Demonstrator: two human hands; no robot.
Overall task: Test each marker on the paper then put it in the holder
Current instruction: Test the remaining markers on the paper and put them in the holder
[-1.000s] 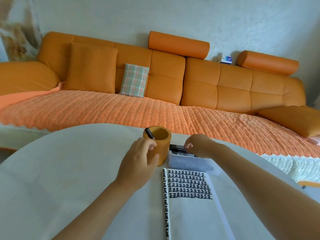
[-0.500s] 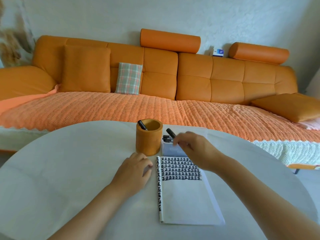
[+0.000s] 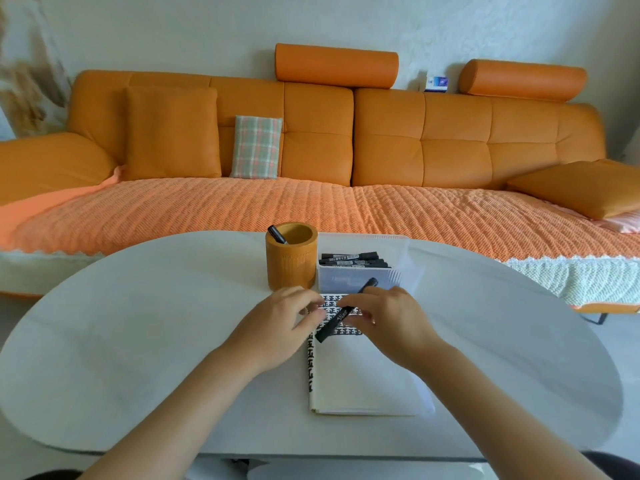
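A black marker point(image 3: 333, 325) was held slantwise in the closed right grip point(image 3: 391, 320) over the paper point(image 3: 363, 375), evidently for uncapping. The left grip point(image 3: 287, 317) was curled beside it; contact could not be confirmed. The holder point(image 3: 291, 268) was found just behind, within reach.

Right hand point(image 3: 388, 317) grips a black marker point(image 3: 337, 322) over the paper point(image 3: 360, 375).

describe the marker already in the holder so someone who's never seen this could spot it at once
On the white table, find the round orange holder left of the clear box. The marker is the lone black one standing in it, poking over the rim. The other markers lie flat in the box, and the held marker is in the right hand.
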